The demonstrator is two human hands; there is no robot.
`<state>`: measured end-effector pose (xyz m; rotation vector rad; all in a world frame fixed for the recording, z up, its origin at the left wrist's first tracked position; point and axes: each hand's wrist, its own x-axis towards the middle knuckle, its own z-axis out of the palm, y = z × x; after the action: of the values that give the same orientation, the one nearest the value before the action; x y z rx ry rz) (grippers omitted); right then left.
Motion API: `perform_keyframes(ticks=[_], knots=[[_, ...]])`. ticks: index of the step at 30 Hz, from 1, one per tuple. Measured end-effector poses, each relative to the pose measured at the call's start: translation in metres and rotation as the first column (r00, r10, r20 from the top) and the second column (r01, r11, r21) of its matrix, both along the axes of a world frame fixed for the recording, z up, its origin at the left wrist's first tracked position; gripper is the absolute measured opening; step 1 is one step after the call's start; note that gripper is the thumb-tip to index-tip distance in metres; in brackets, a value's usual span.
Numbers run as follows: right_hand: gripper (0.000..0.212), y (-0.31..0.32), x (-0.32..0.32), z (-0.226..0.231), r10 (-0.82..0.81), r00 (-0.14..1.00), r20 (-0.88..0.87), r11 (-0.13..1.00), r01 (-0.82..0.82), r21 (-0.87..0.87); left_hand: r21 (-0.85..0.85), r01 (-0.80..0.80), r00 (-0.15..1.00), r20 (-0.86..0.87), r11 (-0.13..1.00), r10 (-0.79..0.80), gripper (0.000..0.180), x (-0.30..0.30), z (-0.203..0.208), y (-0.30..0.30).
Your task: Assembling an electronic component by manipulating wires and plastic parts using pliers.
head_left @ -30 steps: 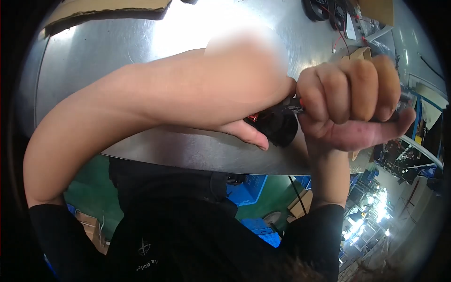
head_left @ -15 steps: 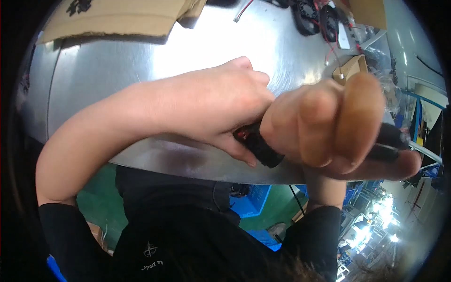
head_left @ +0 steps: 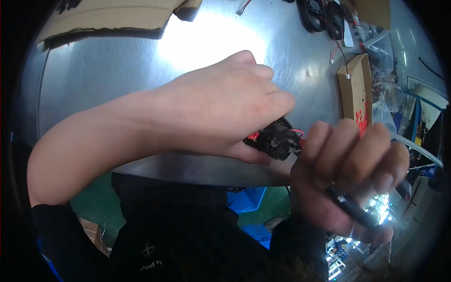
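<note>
My left hand [head_left: 244, 103] is closed around a small black part [head_left: 278, 141] with red bits and a thin red wire. Its fingers cover much of the part, so I cannot tell its exact kind. Just to the right, my right hand [head_left: 347, 174] grips a black-handled hand tool [head_left: 350, 204]. One dark handle crosses the palm, and a second dark end shows beyond the fingers, as on pliers. The tool's tip is hidden near the red wire, and motion smears the hand somewhat.
Both hands are over a shiny metal table [head_left: 112, 70]. Cardboard [head_left: 108, 21] lies at the far left. Several black fans [head_left: 312, 14] with wires are at the far right, near a small cardboard box [head_left: 348, 89] with red pieces and clear plastic bags [head_left: 386, 84]. Below is a blue bin [head_left: 249, 199].
My right hand has drawn back, down and away from my left hand, and turned, showing its fingers and the tool's handle. More of the black part and its red wire now shows.
</note>
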<state>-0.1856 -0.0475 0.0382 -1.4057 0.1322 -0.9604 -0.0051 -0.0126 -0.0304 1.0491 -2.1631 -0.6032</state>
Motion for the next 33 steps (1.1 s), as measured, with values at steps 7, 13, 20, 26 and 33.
perform_keyframes(ticks=[7,13,20,26,33], knots=[[0.048,0.006,-0.002,0.005,0.042,0.997,-0.060,0.999,-0.041,0.012,-0.004,0.001,1.000,-0.006,1.000,-0.001,0.042,-0.003,-0.003,-0.002],[0.054,0.011,0.007,-0.002,-0.020,0.998,-0.058,0.998,0.016,-0.066,0.030,-0.048,0.998,0.051,0.998,0.046,0.043,-0.003,0.000,0.003],[0.052,-0.014,0.006,-0.002,0.255,0.966,-0.037,0.956,-0.246,0.158,0.072,0.061,0.998,0.013,0.996,-0.062,0.045,-0.001,0.003,0.002],[0.045,-0.050,0.023,-0.017,0.627,0.769,0.122,0.740,-0.637,0.216,0.067,0.162,0.986,0.040,0.985,-0.165,0.038,0.006,0.005,0.000],[0.043,-0.071,0.034,-0.021,0.818,0.516,0.253,0.489,-0.856,0.165,0.116,0.226,0.972,0.034,0.967,-0.231,0.037,0.006,0.008,-0.003]])
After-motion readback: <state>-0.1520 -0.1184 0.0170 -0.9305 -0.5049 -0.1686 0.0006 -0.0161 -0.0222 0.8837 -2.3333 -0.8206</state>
